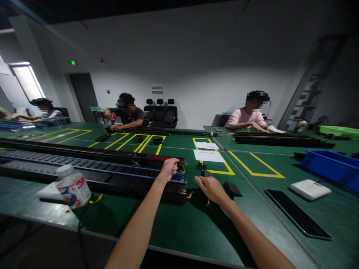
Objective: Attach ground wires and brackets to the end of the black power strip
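My left hand [169,169] is closed at the right end of the long black strips [112,175], which lie side by side on the green table [168,224]. What its fingers hold is too small to make out. Right of the strip ends, my right hand [211,186] is closed too, just below a small black part [206,173]; whether it grips that part is hidden. A black block [232,189] sits to the right of my right hand. Yellow-tipped wires [189,194] stick out from the strip ends.
A clear jar [73,186] stands at the left. At the right lie a dark phone [297,213], a white box [310,189] and a blue bin [331,168]. White papers [209,155] lie ahead. Several people sit across the table, one holding a red tool [113,117].
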Demonstrator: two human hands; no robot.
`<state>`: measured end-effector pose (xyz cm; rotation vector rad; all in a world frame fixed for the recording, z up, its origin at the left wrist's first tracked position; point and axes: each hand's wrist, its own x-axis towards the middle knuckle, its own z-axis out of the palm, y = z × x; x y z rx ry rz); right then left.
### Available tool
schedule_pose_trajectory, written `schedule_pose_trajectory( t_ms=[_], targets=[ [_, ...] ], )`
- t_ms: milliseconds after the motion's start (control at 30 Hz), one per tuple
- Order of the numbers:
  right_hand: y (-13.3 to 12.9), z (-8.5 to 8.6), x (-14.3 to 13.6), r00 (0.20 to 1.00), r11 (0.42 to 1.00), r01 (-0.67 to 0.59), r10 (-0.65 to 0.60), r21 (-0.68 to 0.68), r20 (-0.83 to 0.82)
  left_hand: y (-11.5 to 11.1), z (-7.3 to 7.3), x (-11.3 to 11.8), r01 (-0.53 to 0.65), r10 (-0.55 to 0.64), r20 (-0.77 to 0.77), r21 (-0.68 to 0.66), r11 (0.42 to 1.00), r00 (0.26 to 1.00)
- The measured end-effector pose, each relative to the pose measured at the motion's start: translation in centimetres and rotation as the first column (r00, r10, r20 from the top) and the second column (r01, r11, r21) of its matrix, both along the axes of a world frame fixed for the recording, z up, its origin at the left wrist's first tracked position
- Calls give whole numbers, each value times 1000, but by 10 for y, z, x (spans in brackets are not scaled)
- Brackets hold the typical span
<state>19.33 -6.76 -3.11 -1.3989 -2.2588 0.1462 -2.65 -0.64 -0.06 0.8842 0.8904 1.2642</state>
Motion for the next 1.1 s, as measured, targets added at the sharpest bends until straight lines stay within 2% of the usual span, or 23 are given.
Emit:
schedule_pose_trajectory(
  t_ms=[1100],
  targets=[
    [0, -1, 0, 999, 1000, 12, -11, -6, 30, 1, -1, 1, -19, 19, -10, -15, 1000, 1000]
  ],
)
